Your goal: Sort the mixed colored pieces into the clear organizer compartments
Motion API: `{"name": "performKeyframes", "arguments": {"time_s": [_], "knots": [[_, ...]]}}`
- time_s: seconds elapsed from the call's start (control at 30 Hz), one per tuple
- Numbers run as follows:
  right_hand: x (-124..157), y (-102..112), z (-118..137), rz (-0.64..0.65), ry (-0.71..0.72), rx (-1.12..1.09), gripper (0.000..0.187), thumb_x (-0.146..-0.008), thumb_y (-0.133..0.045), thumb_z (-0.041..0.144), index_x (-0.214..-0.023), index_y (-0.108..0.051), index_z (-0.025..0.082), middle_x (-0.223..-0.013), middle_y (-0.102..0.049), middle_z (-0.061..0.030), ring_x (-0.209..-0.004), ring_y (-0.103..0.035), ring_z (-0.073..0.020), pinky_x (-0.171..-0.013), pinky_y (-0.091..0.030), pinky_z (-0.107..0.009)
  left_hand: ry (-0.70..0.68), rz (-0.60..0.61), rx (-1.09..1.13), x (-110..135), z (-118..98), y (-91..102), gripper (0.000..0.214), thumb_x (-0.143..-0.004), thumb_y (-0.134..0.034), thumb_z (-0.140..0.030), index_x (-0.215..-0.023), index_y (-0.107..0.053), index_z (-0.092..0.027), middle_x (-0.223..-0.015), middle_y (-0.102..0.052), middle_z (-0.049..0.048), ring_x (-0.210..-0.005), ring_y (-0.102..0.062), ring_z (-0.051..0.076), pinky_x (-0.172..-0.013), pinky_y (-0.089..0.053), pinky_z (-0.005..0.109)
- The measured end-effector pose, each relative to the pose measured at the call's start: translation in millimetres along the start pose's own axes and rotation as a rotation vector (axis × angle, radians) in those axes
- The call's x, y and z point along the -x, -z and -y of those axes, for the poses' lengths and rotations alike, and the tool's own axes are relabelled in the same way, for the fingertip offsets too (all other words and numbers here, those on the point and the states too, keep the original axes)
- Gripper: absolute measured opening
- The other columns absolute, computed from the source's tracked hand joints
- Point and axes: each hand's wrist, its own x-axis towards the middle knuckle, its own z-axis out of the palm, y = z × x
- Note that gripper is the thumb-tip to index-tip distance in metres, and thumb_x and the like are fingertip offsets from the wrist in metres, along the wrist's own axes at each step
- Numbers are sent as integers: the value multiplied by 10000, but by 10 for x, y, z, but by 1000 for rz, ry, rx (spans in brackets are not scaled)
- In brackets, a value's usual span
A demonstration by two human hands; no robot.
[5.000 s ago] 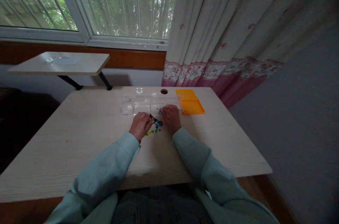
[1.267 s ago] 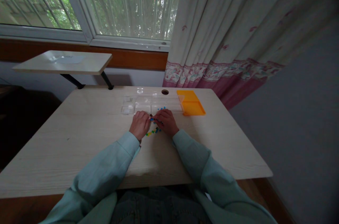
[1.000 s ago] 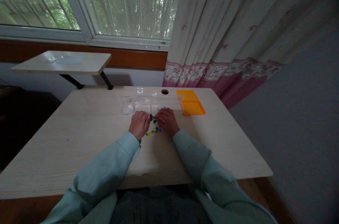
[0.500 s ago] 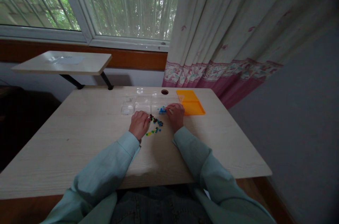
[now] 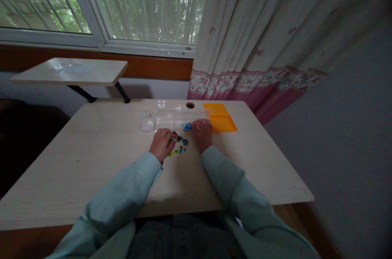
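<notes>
Small coloured pieces [image 5: 184, 141], brown, black, blue and green, lie in a loose pile on the table. A few yellow, green and blue ones [image 5: 177, 152] sit closer to me. My left hand [image 5: 161, 144] rests at the pile's left side, finger and thumb a little apart, with green pieces showing between them. Behind the pile stands a clear compartment tray [image 5: 164, 124]. Blue pieces [image 5: 187, 126] fill part of one front compartment. My right hand [image 5: 202, 131] is at that compartment's right side, fingertips pinched together over the blue pieces; whatever they hold is too small to make out.
An orange two-part tray [image 5: 223, 123] lies right of the clear tray, partly under its edge. A round cable hole [image 5: 190, 105] is near the table's back edge. A small raised shelf [image 5: 92, 72] stands at the back left, and a curtain [image 5: 232, 63] hangs behind.
My left hand's fingers have shifted slightly over the pile, with a gap now showing between finger and thumb. My right hand stays at the blue pieces, almost unmoved.
</notes>
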Motion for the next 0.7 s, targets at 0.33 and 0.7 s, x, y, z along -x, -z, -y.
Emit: {"name": "performKeyframes", "arguments": {"time_s": [0.33,0.7], "knots": [[0,-11,0,23,6,-1,274,-910,-545,380,-806,-725,202,-855,-679,-64,-899,-548,-220,-875,-375,-391,-48,70,-20,17,4,-15,174,-842,-611,-287,-1000,-675,-252,-965,-568,67,-938,-478,237,-827,-407,391],[18,-8,4,52,-14,-20,263,-910,-549,377,-809,-714,200,-832,-677,-55,-869,-554,-198,-875,-374,-372,-50,96,-119,0,-21,8,97,-852,-603,-305,-890,-655,-232,-968,-571,77,-958,-462,254,-797,-394,399]]}}
